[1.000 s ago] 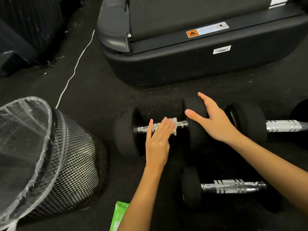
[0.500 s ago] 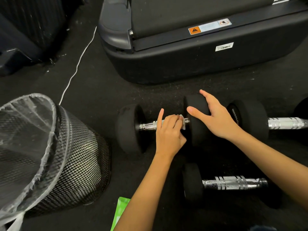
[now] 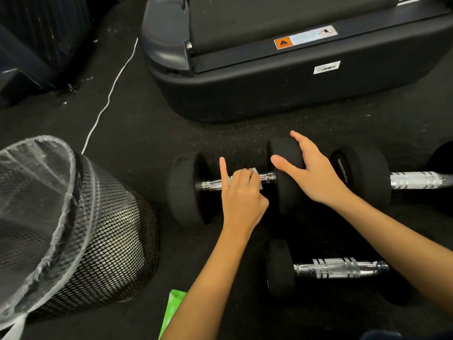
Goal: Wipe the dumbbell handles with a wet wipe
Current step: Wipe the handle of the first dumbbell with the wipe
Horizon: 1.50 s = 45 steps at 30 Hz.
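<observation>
Floor-standing mesh bin (image 3: 103, 241), clear liner (image 3: 31, 192)

Gym floor here — dark rubber flooring (image 3: 220, 133), the base of a black treadmill (image 3: 282, 89) with its warning sticker (image 3: 305, 37), chrome-handled dumbbells (image 3: 338, 268) lying about — workout space.

Shiny ribbed chrome on the dumbbell handle (image 3: 266, 177), matt black rubbery weight heads (image 3: 182, 190), a black wire-mesh bin (image 3: 110, 241) lined with thin clear plastic.
</observation>
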### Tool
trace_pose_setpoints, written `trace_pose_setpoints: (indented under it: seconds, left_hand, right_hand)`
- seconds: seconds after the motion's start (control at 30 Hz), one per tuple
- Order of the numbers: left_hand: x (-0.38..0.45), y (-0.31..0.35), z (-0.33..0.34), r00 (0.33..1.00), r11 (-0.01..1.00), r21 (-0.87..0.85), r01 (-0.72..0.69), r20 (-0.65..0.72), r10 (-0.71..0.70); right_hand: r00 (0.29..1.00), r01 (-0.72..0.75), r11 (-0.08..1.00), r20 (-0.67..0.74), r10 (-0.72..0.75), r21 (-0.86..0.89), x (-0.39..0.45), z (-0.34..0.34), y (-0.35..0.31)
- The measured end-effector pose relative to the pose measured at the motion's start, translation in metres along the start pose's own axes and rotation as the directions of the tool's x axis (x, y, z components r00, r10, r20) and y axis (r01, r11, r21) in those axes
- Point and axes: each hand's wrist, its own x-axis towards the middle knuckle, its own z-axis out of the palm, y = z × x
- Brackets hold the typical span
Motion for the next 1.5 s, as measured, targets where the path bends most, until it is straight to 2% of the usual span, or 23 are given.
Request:
trace_pose_setpoints:
  seconds: [0.13,0.3,0.37,0.5,0.67,0.87,1.07,1.17,1.23,1.33,1.5]
  left_hand:
    - [-0.006,0.012,0.014,0.999,0.997,-0.053,-0.047,-0.025,0.046]
    - [-0.009,-0.006,0.012,0.995,0.987,-0.123,-0.099,-0.028,0.096]
    - [-0.013,-0.013,0.010,0.997,0.992,-0.100,-0.077,-0.036,0.073]
    - [-0.017,-0.001,0.012,0.998,0.992,-0.110,0.056,-0.032,-0.060]
    - [-0.015,0.000,0.018,1.000,0.974,-0.227,-0.010,-0.017,0.006]
    - [-0.029,-0.001,0.021,0.999,0.949,-0.316,-0.010,-0.035,-0.001]
    - [-0.010,-0.001,0.024,0.996,0.980,-0.184,-0.077,0.033,0.085]
    - [-0.029,0.000,0.022,0.995,0.979,-0.183,-0.085,0.038,0.094]
    - [-0.044,-0.001,0.024,0.986,0.978,-0.167,-0.128,0.080,0.143]
    - [-0.048,-0.006,0.021,0.955,0.970,-0.041,-0.239,0.170,0.242]
    - [-0.043,-0.004,0.014,0.956,0.973,0.020,-0.230,0.190,0.222]
  right_hand:
    - [1.000,0.012,1.000,-0.009,-0.012,-0.020,0.002,0.001,0.002]
    - [1.000,0.014,1.000,-0.011,-0.015,-0.020,0.003,0.001,0.003]
    - [1.000,0.012,1.000,-0.006,-0.012,-0.015,0.003,0.001,0.004]
    - [1.000,0.008,1.000,-0.014,-0.008,-0.010,0.003,0.001,0.004]
    - [1.000,0.016,1.000,-0.020,-0.017,-0.012,0.003,0.001,0.005]
    - [0.999,0.024,1.000,-0.038,-0.025,-0.013,0.003,0.003,0.004]
    - [0.998,0.029,0.998,-0.046,-0.031,-0.049,0.005,0.003,0.003]
    - [0.998,0.030,0.998,-0.044,-0.033,-0.058,0.003,0.003,0.002]
    - [0.998,0.034,0.998,-0.052,-0.036,-0.048,0.002,0.003,0.002]
    - [0.998,0.039,0.998,-0.049,-0.041,-0.052,0.003,0.002,0.000]
    - [0.999,0.038,0.997,-0.037,-0.040,-0.067,0.005,0.002,0.002]
